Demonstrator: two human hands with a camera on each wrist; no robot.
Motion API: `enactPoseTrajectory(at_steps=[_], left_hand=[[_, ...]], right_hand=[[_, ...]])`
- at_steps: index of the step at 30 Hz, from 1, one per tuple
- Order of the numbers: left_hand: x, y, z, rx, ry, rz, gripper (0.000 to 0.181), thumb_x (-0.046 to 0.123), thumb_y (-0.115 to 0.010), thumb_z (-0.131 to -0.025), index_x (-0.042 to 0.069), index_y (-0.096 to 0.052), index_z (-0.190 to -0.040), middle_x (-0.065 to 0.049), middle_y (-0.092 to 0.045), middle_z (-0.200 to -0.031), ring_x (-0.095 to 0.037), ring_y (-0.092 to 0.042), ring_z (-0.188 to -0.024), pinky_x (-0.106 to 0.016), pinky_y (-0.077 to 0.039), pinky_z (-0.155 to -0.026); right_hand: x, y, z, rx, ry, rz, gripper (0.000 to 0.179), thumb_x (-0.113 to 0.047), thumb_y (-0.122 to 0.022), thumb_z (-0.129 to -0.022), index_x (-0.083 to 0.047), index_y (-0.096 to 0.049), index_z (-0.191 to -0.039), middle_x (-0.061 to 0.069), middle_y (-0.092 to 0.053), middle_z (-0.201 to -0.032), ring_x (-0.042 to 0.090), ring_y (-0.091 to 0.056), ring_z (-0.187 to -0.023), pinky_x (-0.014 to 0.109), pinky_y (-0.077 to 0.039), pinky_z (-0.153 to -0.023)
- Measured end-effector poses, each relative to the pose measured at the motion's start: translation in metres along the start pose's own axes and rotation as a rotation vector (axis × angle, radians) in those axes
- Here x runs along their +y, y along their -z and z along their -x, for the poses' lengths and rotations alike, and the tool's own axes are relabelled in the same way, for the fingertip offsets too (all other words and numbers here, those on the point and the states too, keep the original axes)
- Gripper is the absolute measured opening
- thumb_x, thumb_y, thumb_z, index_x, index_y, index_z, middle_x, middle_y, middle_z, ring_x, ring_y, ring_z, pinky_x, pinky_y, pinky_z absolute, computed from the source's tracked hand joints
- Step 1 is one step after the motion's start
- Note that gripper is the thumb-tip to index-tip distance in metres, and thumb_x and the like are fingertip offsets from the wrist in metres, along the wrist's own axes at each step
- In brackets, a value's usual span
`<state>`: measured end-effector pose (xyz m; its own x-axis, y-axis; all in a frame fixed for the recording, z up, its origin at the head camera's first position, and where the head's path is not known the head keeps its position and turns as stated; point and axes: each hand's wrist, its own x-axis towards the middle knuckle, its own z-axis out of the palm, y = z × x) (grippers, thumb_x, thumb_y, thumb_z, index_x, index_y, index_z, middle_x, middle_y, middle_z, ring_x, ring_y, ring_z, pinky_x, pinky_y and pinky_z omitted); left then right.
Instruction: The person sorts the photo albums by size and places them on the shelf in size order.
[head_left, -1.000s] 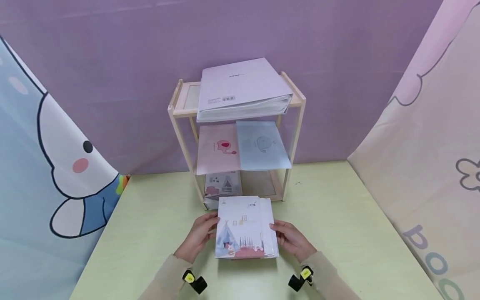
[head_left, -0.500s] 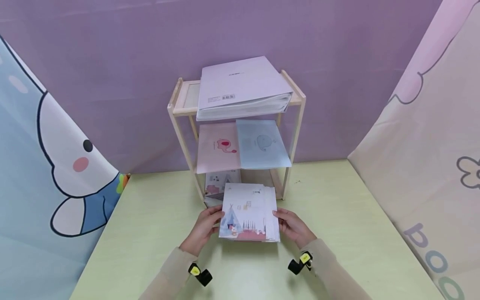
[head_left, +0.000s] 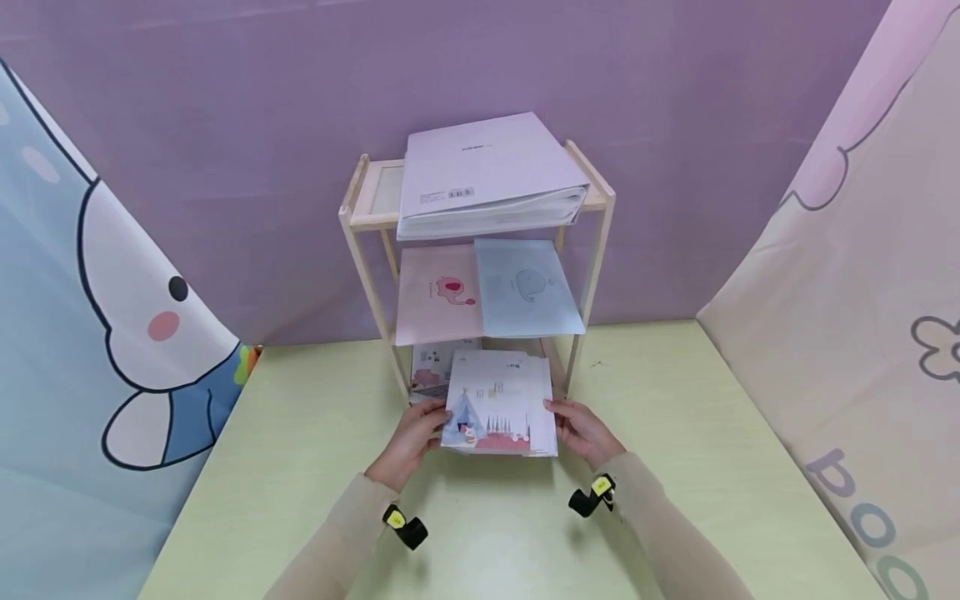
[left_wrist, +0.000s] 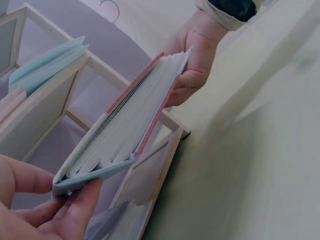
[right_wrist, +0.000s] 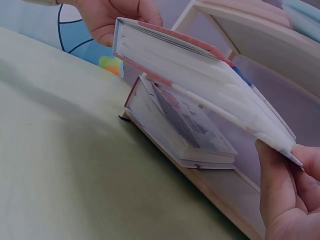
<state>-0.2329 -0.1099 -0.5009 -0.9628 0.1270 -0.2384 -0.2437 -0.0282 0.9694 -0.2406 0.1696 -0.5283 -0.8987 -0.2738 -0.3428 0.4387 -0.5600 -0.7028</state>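
Observation:
Both hands hold a white photo album [head_left: 491, 408] with a blue tent and pink shapes on its cover. It is lifted off the table, in front of the rack's bottom shelf. My left hand [head_left: 410, 437] pinches its left edge, thumb and fingers on opposite covers in the left wrist view. On the other side, my right hand [head_left: 588, 433] pinches the right edge; the right wrist view shows the pages [right_wrist: 200, 85] between the covers. A similar album [right_wrist: 185, 132] lies on the left of the bottom shelf [right_wrist: 220, 187], partly hidden in the head view by the held one.
A three-level wooden rack [head_left: 367, 283] stands at the back of the pale green table [head_left: 300, 467]. Its middle level bears a pink folder [head_left: 435, 304] and a blue folder [head_left: 528, 287]. A thick lilac binder [head_left: 487, 171] lies on top, jutting past the front edge.
Both hands have carried the album forward, away from the body, to the bottom shelf. In the head view it now covers more of that shelf. The grip looks the same.

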Motion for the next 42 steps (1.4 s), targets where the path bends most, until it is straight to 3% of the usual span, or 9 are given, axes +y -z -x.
enactPoseTrajectory(at_steps=[6,15,20,26,30,34,38,42], left_hand=[[0.007,0.000,-0.010,-0.027,-0.026,-0.016,0.036,0.000,-0.048,-0.094,-0.011,-0.047,-0.128,-0.014,-0.062,-0.100,-0.013,-0.061,-0.079,-0.023,-0.052,-0.063],[0.002,-0.002,-0.022,0.054,-0.024,-0.020,0.035,-0.002,-0.047,-0.093,-0.012,-0.049,-0.127,-0.019,-0.063,-0.102,-0.011,-0.062,-0.075,-0.024,-0.053,-0.061],[0.003,-0.004,-0.028,0.073,-0.023,-0.038,0.034,-0.002,-0.048,-0.093,-0.013,-0.050,-0.126,-0.020,-0.063,-0.102,-0.013,-0.062,-0.076,-0.024,-0.052,-0.062],[0.011,-0.006,-0.038,0.079,-0.055,-0.100,0.033,0.000,-0.050,-0.093,-0.011,-0.053,-0.124,-0.019,-0.057,-0.106,-0.017,-0.058,-0.081,-0.025,-0.049,-0.062],[0.013,-0.008,-0.044,0.093,-0.074,-0.154,0.033,0.000,-0.051,-0.092,-0.010,-0.055,-0.123,-0.017,-0.052,-0.110,-0.019,-0.056,-0.081,-0.025,-0.047,-0.060],[0.012,-0.010,-0.048,0.107,-0.085,-0.186,0.034,0.001,-0.052,-0.092,-0.010,-0.054,-0.124,-0.021,-0.057,-0.109,-0.019,-0.057,-0.079,-0.026,-0.048,-0.059],[0.012,-0.012,-0.053,0.126,-0.087,-0.208,0.035,0.001,-0.053,-0.092,-0.010,-0.054,-0.125,-0.022,-0.060,-0.106,-0.019,-0.059,-0.077,-0.027,-0.049,-0.060],[0.013,-0.014,-0.058,0.144,-0.080,-0.235,0.034,0.003,-0.054,-0.092,-0.009,-0.055,-0.123,-0.021,-0.063,-0.104,-0.020,-0.061,-0.078,-0.026,-0.050,-0.061]], right_hand=[[-0.008,-0.003,-0.012,0.031,0.005,0.038,0.041,0.002,-0.044,-0.096,0.009,-0.034,-0.136,0.007,-0.065,-0.092,0.010,-0.061,-0.081,0.017,-0.052,-0.072],[-0.016,-0.015,-0.028,0.101,0.077,0.249,0.046,-0.001,-0.047,-0.096,0.014,-0.033,-0.137,0.002,-0.063,-0.088,0.010,-0.058,-0.080,0.020,-0.049,-0.070],[-0.021,-0.019,-0.034,0.102,0.097,0.315,0.044,0.001,-0.045,-0.096,0.017,-0.033,-0.135,0.003,-0.062,-0.089,0.011,-0.059,-0.080,0.023,-0.050,-0.071],[-0.026,-0.023,-0.043,0.154,0.114,0.389,0.041,0.001,-0.043,-0.096,0.017,-0.035,-0.134,0.018,-0.058,-0.107,0.017,-0.059,-0.086,0.030,-0.051,-0.077],[-0.027,-0.028,-0.047,0.198,0.159,0.472,0.043,0.001,-0.042,-0.096,0.018,-0.035,-0.134,0.033,-0.048,-0.125,0.033,-0.056,-0.103,0.042,-0.047,-0.091],[-0.028,-0.032,-0.049,0.246,0.231,0.591,0.042,0.000,-0.044,-0.094,0.018,-0.037,-0.132,0.036,-0.047,-0.127,0.044,-0.052,-0.113,0.048,-0.045,-0.095],[-0.031,-0.034,-0.050,0.251,0.253,0.708,0.040,-0.004,-0.044,-0.096,0.016,-0.042,-0.130,0.033,-0.052,-0.120,0.039,-0.058,-0.103,0.043,-0.051,-0.087],[-0.037,-0.038,-0.050,0.188,0.214,0.686,0.043,-0.011,-0.040,-0.098,0.015,-0.039,-0.132,0.029,-0.052,-0.119,0.029,-0.059,-0.095,0.040,-0.052,-0.083]])
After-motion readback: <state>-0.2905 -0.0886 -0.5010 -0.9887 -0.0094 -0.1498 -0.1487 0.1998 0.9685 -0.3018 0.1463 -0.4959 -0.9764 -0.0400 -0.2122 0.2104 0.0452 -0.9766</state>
